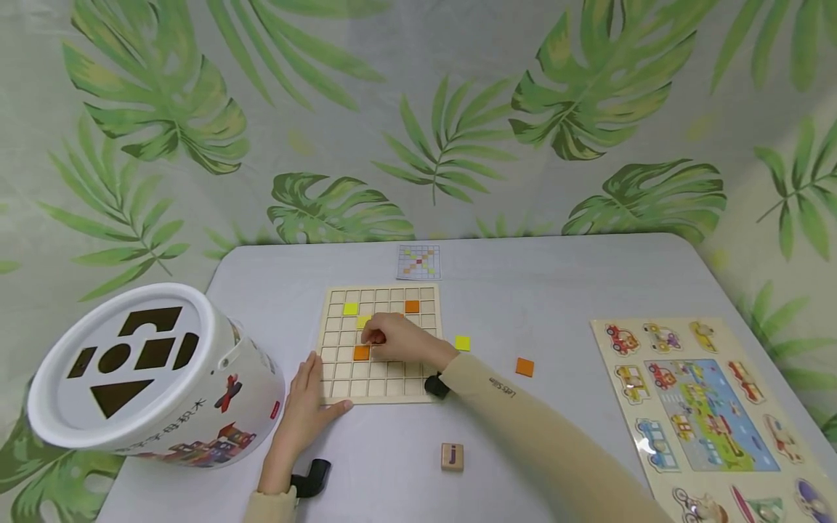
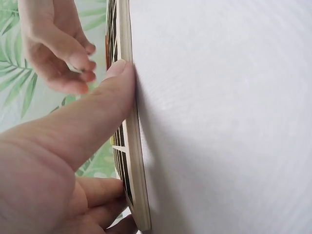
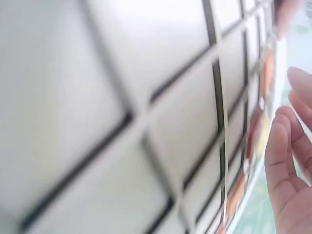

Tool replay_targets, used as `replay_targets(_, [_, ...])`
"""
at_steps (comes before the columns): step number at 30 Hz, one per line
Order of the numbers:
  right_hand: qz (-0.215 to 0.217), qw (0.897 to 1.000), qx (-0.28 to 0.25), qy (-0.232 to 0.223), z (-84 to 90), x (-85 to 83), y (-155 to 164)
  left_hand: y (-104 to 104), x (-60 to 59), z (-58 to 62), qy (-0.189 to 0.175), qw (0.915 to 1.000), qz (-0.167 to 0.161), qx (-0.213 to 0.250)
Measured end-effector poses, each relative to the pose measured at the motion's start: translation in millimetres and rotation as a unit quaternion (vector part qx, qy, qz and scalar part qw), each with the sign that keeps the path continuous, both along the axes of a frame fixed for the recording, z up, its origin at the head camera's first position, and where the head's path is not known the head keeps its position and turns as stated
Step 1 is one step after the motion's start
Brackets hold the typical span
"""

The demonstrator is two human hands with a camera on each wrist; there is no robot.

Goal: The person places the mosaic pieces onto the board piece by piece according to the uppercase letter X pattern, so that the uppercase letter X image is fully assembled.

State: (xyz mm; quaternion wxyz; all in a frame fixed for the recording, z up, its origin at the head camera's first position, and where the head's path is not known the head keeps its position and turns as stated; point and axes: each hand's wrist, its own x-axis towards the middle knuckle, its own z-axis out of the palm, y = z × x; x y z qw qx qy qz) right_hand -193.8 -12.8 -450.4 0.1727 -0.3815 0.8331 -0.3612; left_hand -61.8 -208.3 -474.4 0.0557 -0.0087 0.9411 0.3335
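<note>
A wooden grid board point(image 1: 343, 370) lies flat before me. My left hand point(image 1: 304, 403) rests at its near left corner, fingers along the left side and thumb against the front edge. Over the middle of the board is my right hand point(image 1: 404, 340), its fingers loosely bent; no tile shows between thumb and fingertips in the right wrist view. Close by its fingers, a red tile point(image 3: 253, 134) sits in the grid. An orange tile point(image 1: 362, 353) lies just below the hand. Farther back are a yellow tile point(image 1: 351, 309) and another orange tile point(image 1: 412, 306).
Right of the board lie a loose yellow tile point(image 1: 463, 343) and a loose orange tile point(image 1: 524, 367). A pattern card point(image 1: 419, 263) is behind it. A lettered wooden block point(image 1: 452, 457) lies in front. A white bucket point(image 1: 255, 407) stands left, a picture puzzle point(image 1: 628, 407) right.
</note>
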Motion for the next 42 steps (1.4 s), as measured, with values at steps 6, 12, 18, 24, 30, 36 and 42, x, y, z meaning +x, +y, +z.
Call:
replay_targets(6, [-0.053, 0.997, -0.046, -0.032, 7.3, -8.4, 61.6, 2.3, -1.8, -2.2, -0.001, 1.0000, 0.003, 0.001])
replay_targets(12, [-0.105, 0.994, -0.025, -0.033, 2.7, -11.1, 123.8, 1.9, 0.2, 0.0, -0.002, 1.0000, 0.006, 0.002])
replay_targets(18, [-0.111, 0.993, 0.016, -0.042, -10.0, -7.0, 146.7, 1.3, 1.0, 1.4, -0.002, 1.0000, 0.006, 0.000])
replay_targets(24, [-0.099, 0.995, 0.029, 0.002, -18.3, -1.2, 144.5, 1.8, 1.2, 1.7, -0.001, 1.0000, 0.005, 0.003])
replay_targets(30, [-0.101, 0.994, 0.038, 0.031, -20.4, -0.5, 142.1, 1.7, 1.4, 1.1, -0.002, 1.0000, 0.007, 0.004])
replay_targets(36, [-0.115, 0.993, 0.002, 0.026, -16.2, -0.9, 141.8, 2.1, 1.0, 0.4, 0.000, 1.0000, 0.005, 0.001])
replay_targets(42, [-0.109, 0.993, -0.048, 0.026, -5.3, 0.6, 120.4, 2.5, 1.1, 1.3, 0.002, 1.0000, 0.006, 0.003])
